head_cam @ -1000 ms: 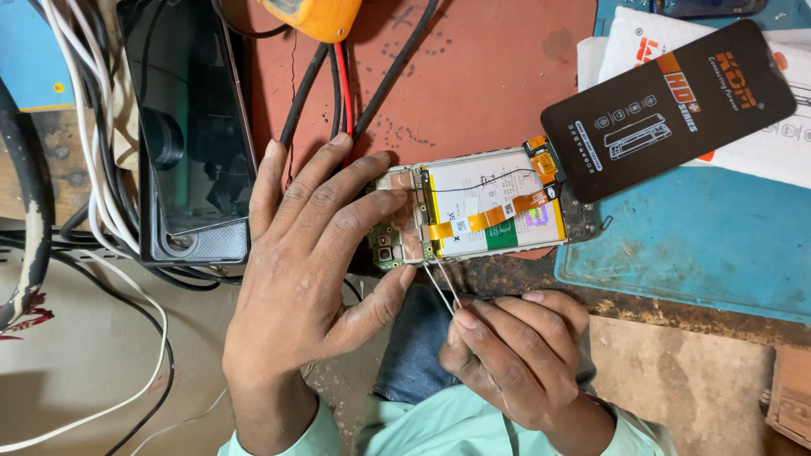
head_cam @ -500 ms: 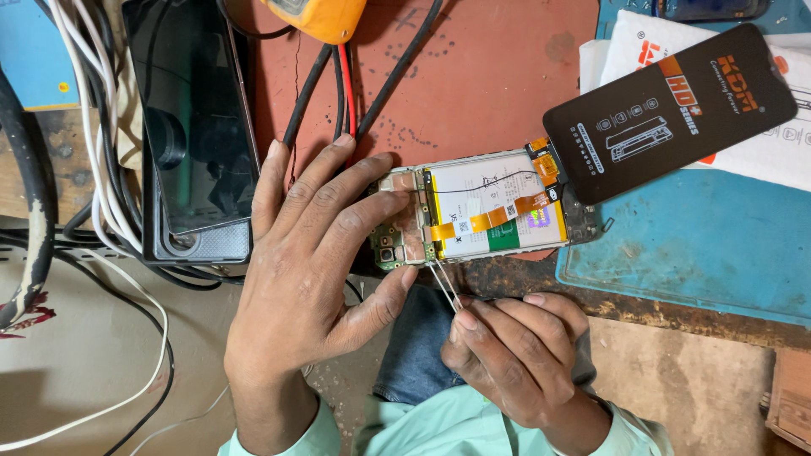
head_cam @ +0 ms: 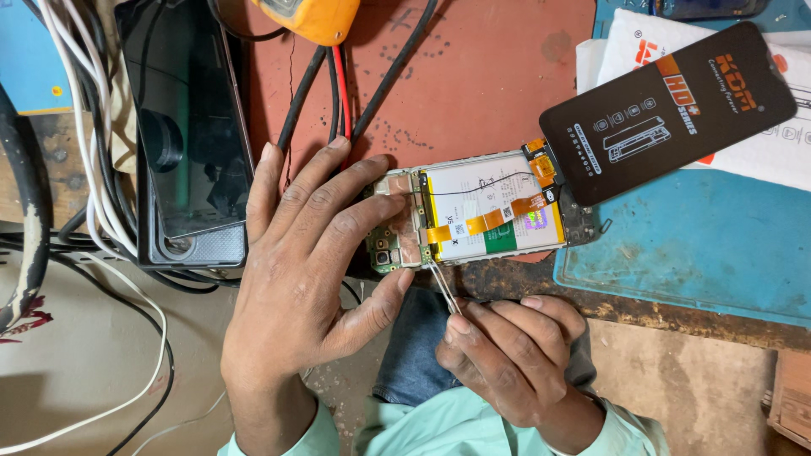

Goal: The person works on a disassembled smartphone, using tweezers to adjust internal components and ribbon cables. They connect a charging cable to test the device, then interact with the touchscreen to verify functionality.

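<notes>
The phone (head_cam: 473, 215) is laid face down at the near edge of the counter (head_cam: 481, 76), with its back cover already off, so that the white battery (head_cam: 490, 211), the orange flex cables (head_cam: 481, 224) and the green board (head_cam: 387, 249) at its left end are exposed. A black screen panel (head_cam: 667, 105) is seen at the phone's right end, partly over a white packet (head_cam: 760, 152) and a blue mat (head_cam: 693, 245). The left hand (head_cam: 304, 270) is spread flat, fingers pressed on the board end, nothing gripped. The right hand (head_cam: 507, 355) is closed round tweezers (head_cam: 443, 287), whose tips are set at the lower edge of the board beside the battery. The opening is judged done; work on the inner parts is in hand, and the closing up is left. A second phone (head_cam: 182, 127) and cables (head_cam: 93, 169) lie by the left edge.
</notes>
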`<action>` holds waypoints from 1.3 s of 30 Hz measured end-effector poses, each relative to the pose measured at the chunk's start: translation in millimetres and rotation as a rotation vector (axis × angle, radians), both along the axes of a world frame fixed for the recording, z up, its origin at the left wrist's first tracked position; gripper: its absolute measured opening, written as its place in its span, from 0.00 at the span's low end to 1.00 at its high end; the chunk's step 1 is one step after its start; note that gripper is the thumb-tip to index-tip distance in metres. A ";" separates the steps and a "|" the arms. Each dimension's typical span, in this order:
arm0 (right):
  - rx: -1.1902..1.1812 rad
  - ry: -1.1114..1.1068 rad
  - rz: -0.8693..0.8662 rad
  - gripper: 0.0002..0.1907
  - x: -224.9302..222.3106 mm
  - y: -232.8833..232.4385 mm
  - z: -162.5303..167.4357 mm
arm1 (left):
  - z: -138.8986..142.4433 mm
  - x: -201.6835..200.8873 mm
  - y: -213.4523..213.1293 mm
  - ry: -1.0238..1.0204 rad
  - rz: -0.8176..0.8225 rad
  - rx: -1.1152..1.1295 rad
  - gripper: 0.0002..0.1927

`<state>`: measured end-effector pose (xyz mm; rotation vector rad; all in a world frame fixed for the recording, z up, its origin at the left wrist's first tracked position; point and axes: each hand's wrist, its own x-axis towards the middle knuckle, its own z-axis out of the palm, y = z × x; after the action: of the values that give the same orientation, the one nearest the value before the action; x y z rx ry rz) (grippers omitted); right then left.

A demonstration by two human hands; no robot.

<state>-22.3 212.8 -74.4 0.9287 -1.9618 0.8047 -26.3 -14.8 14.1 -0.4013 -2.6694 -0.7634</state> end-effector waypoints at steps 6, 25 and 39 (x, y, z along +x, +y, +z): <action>0.007 -0.009 0.010 0.11 1.2 2.0 -0.7 | -0.1 -0.2 0.3 0.004 -0.002 0.000 0.26; 0.008 -0.036 0.002 0.11 2.7 0.5 -0.8 | 1.6 0.6 0.7 -0.009 0.005 -0.008 0.27; 0.069 -0.038 0.034 0.11 1.5 8.1 1.4 | 1.4 0.8 2.5 -0.010 0.021 -0.001 0.26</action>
<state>-20.9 220.9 -73.0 0.9959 -2.0226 0.7837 -25.5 -12.3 15.5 -0.3706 -2.6791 -0.7592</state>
